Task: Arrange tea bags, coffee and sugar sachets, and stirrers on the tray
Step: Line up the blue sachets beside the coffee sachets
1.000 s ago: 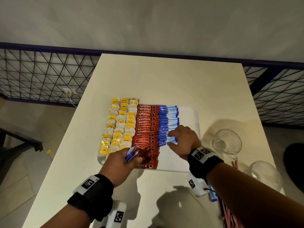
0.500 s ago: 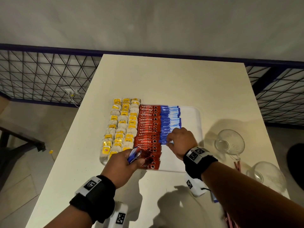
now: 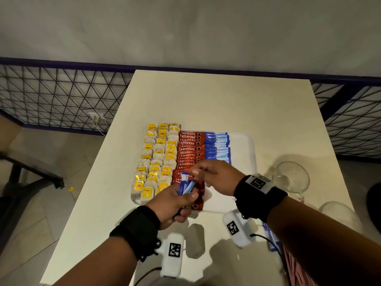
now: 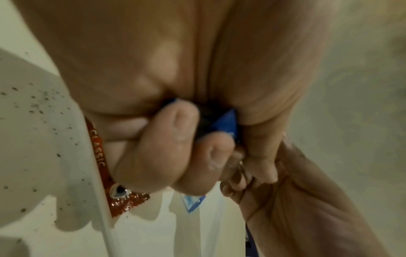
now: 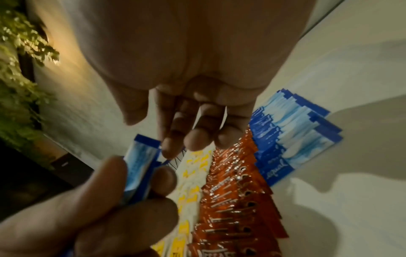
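Note:
A white tray (image 3: 252,149) holds yellow-tagged tea bags (image 3: 158,159) on its left. Red coffee sachets (image 3: 188,153) fill the middle, and a row of blue sugar sachets (image 3: 218,145) lies beside them. My left hand (image 3: 185,195) grips a small bundle of blue sugar sachets (image 3: 186,186) over the tray's near edge. The same bundle (image 5: 140,165) shows upright in the right wrist view. My right hand (image 3: 203,175) hovers just above it, fingers (image 5: 169,147) loosely extended at the bundle's top and the thumb apart. Red stirrers (image 3: 292,265) lie at the near right.
Two clear glass cups (image 3: 291,178) (image 3: 338,215) stand right of the tray. A few loose blue sachets (image 3: 270,238) lie on the table under my right forearm. The far half of the table is bare; a metal grid railing runs behind it.
My right hand left the sugar row on the tray and came back left to the bundle. My left hand lifted the bundle slightly toward it.

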The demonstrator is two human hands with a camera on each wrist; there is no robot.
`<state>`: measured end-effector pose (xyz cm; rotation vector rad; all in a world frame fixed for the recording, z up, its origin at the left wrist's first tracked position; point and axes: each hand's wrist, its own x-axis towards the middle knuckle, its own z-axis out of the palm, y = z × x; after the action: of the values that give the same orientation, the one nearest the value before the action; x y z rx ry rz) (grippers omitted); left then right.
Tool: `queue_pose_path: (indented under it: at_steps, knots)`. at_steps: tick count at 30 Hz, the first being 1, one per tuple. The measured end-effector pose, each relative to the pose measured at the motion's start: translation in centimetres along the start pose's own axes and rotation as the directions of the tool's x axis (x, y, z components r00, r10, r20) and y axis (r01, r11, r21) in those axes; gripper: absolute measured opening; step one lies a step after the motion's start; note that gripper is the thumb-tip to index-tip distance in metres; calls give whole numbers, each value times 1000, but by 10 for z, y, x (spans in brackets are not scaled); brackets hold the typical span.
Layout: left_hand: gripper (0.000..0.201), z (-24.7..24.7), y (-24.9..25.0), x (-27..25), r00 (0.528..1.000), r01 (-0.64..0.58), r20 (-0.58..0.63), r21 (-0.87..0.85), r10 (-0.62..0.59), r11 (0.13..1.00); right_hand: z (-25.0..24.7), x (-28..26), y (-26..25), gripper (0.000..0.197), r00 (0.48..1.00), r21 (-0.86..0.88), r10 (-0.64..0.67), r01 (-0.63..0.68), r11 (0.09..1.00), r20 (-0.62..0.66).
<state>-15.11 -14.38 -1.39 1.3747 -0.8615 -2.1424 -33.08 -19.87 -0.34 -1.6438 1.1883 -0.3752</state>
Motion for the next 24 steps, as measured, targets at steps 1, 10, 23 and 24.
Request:
queue_pose_path:
  at_steps: [1, 10, 23, 24]
  knots:
    - [18, 3, 1, 2, 1000, 10, 24, 34, -11, 999, 0, -1, -4, 12, 1000, 43, -6, 5, 999, 17]
    - [8, 17, 7, 1, 1000, -4, 14, 123, 3, 992, -24, -16, 4, 24, 992, 163, 110, -97, 982, -70]
    - [18, 27, 7, 13, 842, -311, -393, 208, 370, 927, -32, -35, 19, 12, 965, 185, 222, -195, 963, -138]
    - [14, 27, 7, 12, 827, -313, -396, 264, 399, 912, -32, -36, 18, 18, 959, 191, 239, -209, 959, -154]
